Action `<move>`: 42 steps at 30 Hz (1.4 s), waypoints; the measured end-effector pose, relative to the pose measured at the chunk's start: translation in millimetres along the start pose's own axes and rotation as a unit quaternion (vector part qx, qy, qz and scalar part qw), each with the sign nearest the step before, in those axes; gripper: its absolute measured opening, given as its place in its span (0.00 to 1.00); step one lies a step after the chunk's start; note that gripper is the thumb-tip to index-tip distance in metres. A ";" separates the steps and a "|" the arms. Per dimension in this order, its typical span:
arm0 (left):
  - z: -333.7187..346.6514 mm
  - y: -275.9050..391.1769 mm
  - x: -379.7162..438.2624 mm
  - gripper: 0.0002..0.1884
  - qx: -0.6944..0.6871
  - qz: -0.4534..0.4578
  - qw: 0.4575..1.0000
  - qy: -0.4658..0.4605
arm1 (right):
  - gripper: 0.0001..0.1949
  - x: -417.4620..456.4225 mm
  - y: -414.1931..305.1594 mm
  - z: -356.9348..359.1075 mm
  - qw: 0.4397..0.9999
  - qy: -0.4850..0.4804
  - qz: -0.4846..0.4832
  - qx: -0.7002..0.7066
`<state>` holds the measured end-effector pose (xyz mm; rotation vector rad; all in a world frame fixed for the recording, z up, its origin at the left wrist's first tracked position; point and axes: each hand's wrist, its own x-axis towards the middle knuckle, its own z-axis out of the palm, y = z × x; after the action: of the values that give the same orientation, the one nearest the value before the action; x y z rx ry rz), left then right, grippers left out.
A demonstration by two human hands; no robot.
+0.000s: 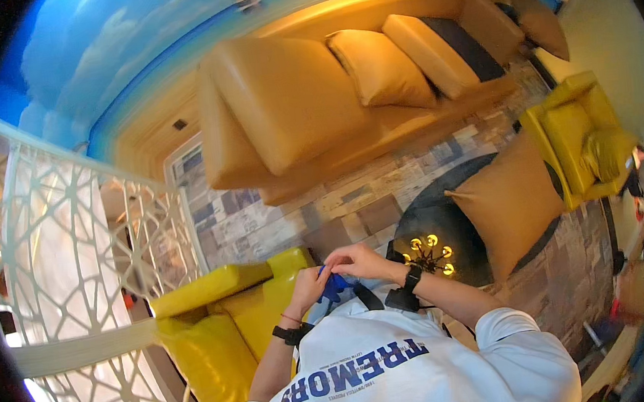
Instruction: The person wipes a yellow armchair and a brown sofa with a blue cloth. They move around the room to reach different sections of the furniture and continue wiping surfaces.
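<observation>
Crumpled blue material, which looks like a thin glove or cloth, hangs in front of the lower edge of the white printed sweatshirt. My left hand holds it between thumb and fingers. From the other side my right hand meets it, fingertips pinched together at the upper end of the blue material and close against the left fingers. The exact grip is small and partly hidden by the fingers. Black straps with devices are on both wrists.
A yellow armchair stands close on the left, beside a white lattice screen. Ahead is a long tan sofa with cushions. A dark round glossy table bears a large tan cushion; another yellow armchair is beyond it.
</observation>
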<state>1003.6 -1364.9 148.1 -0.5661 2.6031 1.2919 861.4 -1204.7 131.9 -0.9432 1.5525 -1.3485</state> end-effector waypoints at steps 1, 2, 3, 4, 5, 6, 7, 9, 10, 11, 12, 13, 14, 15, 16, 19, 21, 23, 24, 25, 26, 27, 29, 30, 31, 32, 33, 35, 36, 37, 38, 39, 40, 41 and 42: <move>-0.8 3.5 8.0 0.27 0.010 0.032 0.999 0.004 | 0.11 -2.6 -8.0 -6.1 1.000 0.026 0.007 -0.010; -1.1 7.2 15.7 0.27 -0.016 0.074 0.997 0.007 | 0.10 -5.7 -16.7 -11.9 0.998 0.051 0.014 -0.019; -2.0 9.7 26.2 0.27 -0.018 0.076 0.997 -0.016 | 0.09 -5.8 -23.1 -18.1 0.997 0.073 0.020 -0.029; -2.9 10.7 37.5 0.27 -0.020 0.078 0.996 -0.038 | 0.09 -4.6 -22.9 -24.3 0.996 0.085 0.013 -0.035; -3.9 11.1 48.0 0.27 -0.023 0.078 0.995 -0.058 | 0.08 -3.7 -22.1 -31.1 0.995 0.095 0.006 -0.042; -5.6 15.1 57.7 0.27 -0.026 0.099 0.993 -0.060 | 0.08 -1.6 -21.7 -38.2 0.993 0.104 0.000 -0.048; -8.5 18.4 67.1 0.27 -0.032 0.102 0.991 -0.076 | 0.08 2.1 -21.7 -45.8 0.990 0.117 -0.020 -0.077; -19.5 26.3 89.4 0.27 -0.042 0.105 0.988 -0.105 | 0.07 14.3 -23.5 -61.3 0.979 0.140 -0.062 -0.135; -26.1 28.4 101.0 0.22 -0.013 0.087 0.987 -0.131 | 0.08 24.4 -22.9 -67.1 0.973 0.147 -0.092 -0.150; -29.9 27.0 111.7 0.22 -0.016 0.099 0.985 -0.137 | 0.07 31.8 -23.9 -73.3 0.973 0.149 -0.082 -0.159; -37.0 29.5 123.8 0.22 -0.017 0.111 0.983 -0.142 | 0.07 40.3 -30.8 -80.3 0.972 0.150 -0.074 -0.168; -45.1 31.5 135.7 0.22 -0.019 0.123 0.981 -0.147 | 0.08 50.5 -34.6 -87.4 0.970 0.151 -0.066 -0.176; -55.8 31.9 145.8 0.21 -0.018 0.119 0.981 -0.154 | 0.08 63.0 -30.6 -93.4 0.972 0.148 -0.068 -0.169; -63.7 30.6 158.5 0.21 -0.012 0.130 0.979 -0.154 | 0.08 74.8 -32.0 -99.5 0.971 0.148 -0.069 -0.175; -71.7 27.0 171.8 0.21 -0.007 0.139 0.978 -0.153 | 0.08 88.1 -33.7 -105.4 0.970 0.148 -0.070 -0.180; -95.7 13.3 209.7 0.22 -0.003 0.156 0.979 -0.131 | 0.08 136.4 -45.0 -122.4 0.970 0.136 -0.056 -0.192; -117.6 7.6 234.5 0.23 0.015 0.130 0.983 -0.129 | 0.09 168.6 -55.3 -135.1 0.971 0.127 -0.040 -0.200; -139.8 7.5 257.6 0.23 0.006 0.131 0.986 -0.107 | 0.10 201.6 -49.2 -155.1 0.964 0.094 -0.037 -0.246; -153.5 7.0 266.0 0.23 0.002 0.131 0.987 -0.096 | 0.10 217.0 -48.6 -164.0 0.953 0.079 -0.034 -0.291; -165.7 5.0 275.5 0.24 -0.001 0.131 0.988 -0.085 | 0.11 231.0 -47.6 -173.4 0.939 0.064 -0.031 -0.336; -172.6 -4.9 290.9 0.24 0.010 0.125 0.991 -0.054 | 0.11 243.7 -45.9 -183.0 0.937 0.063 -0.016 -0.343; -182.8 -2.3 299.1 0.22 0.005 0.107 0.994 -0.009 | 0.11 252.5 -40.1 -189.7 0.934 0.072 -0.006 -0.351; -199.0 -5.4 322.6 0.18 -0.030 0.123 0.988 0.085 | 0.12 264.7 -27.7 -202.4 0.927 0.091 0.015 -0.364; -207.4 -10.1 329.5 0.17 -0.028 0.148 0.979 0.138 | 0.12 269.5 -25.0 -205.4 0.927 0.092 0.022 -0.364; -218.6 -8.1 337.1 0.17 -0.010 0.132 0.980 0.148 | 0.13 267.8 -19.8 -209.2 0.926 0.095 0.031 -0.364; -221.3 -18.1 348.3 0.17 0.001 0.133 0.974 0.182 | 0.14 264.8 -14.3 -213.5 0.926 0.099 0.041 -0.363; -223.9 -29.2 359.1 0.17 0.013 0.133 0.967 0.219 | 0.14 263.1 -7.7 -218.5 0.928 0.101 0.051 -0.354; -226.8 -39.7 382.4 0.18 0.015 0.076 0.967 0.243 | 0.15 251.3 17.7 -234.2 0.932 0.112 0.082 -0.335; -228.5 -49.2 394.0 0.18 -0.033 0.066 0.963 0.260 | 0.15 246.2 28.7 -242.2 0.934 0.119 0.103 -0.322; -228.3 -61.8 407.3 0.19 -0.081 0.054 0.956 0.276 | 0.15 239.9 45.3 -250.7 0.936 0.140 0.118 -0.301; -223.3 -83.7 422.6 0.21 -0.078 0.020 0.938 0.336 | 0.15 235.7 63.3 -258.9 0.938 0.158 0.130 -0.280; -220.8 -116.6 434.8 0.23 -0.091 -0.029 0.925 0.368 | 0.16 234.1 72.8 -266.9 0.941 0.172 0.138 -0.257; -229.1 -166.3 438.1 0.24 -0.135 -0.080 0.908 0.389 | 0.15 241.9 67.2 -271.5 0.949 0.153 0.161 -0.223; -232.5 -193.5 444.4 0.25 -0.184 -0.123 0.889 0.401 | 0.15 243.3 76.7 -282.2 0.950 0.152 0.160 -0.221; -221.0 -185.0 453.3 0.25 -0.181 -0.133 0.887 0.403 | 0.15 229.5 101.9 -296.4 0.945 0.164 0.176 -0.222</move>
<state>668.4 -1758.0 0.8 -1.7945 2.6706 1.7150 502.1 -1300.6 19.6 -0.6676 2.2257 -0.9458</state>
